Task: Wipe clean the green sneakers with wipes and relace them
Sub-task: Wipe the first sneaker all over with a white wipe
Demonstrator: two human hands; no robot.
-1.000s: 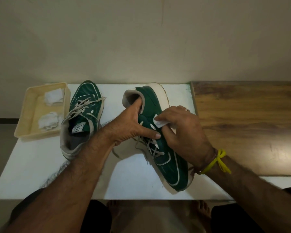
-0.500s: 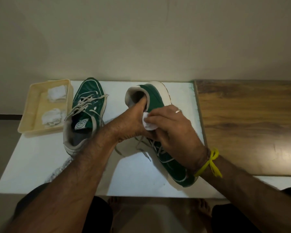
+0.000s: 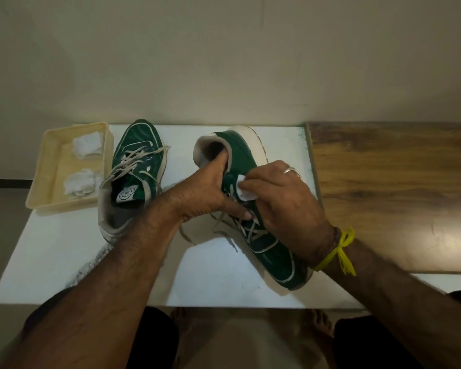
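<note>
Two green sneakers with grey laces sit on the white table (image 3: 51, 257). The left sneaker (image 3: 136, 161) stands flat with its toe pointing away. The right sneaker (image 3: 240, 155) lies tilted on its side, toe toward me. My left hand (image 3: 205, 193) grips it at the collar, fingers inside the opening and thumb across the laces. My right hand (image 3: 282, 198) pinches a small white wipe (image 3: 244, 187) and presses it against the sneaker's green side near the laces.
A beige tray (image 3: 40, 182) at the table's far left holds two crumpled white wipes (image 3: 88, 145). A wooden surface (image 3: 391, 187) adjoins the table on the right. A wall stands behind. My knees and bare feet show below the front edge.
My right hand slid the wipe along the sneaker's side toward the collar and back a little. My left hand kept its grip. The view shifted slightly.
</note>
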